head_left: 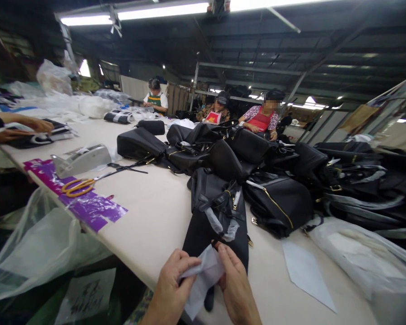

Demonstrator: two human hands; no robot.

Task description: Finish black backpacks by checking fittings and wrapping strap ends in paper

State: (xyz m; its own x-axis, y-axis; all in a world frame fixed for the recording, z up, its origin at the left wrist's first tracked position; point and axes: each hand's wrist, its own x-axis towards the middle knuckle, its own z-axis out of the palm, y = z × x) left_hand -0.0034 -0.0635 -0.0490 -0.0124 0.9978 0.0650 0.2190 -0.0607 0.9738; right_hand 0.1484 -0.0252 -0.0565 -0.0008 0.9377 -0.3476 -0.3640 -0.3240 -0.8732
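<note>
My left hand (172, 282) and my right hand (236, 284) are at the near table edge, both closed on a sheet of thin white paper (203, 279) that hangs crumpled between them. Directly beyond the hands lies a black bag (219, 212) flat on the pale table (155, 216), with plastic wrap around its strap. The right fingertips are close to the bag's near end.
A heap of black bags (291, 176) covers the table's far and right side. Orange-handled scissors (79, 186) lie on purple tape at left, by a grey tape dispenser (81, 159). A white paper sheet (304, 271) and clear plastic bags (358, 253) lie right. Other people sit beyond; another person's hands (23, 128) rest at left.
</note>
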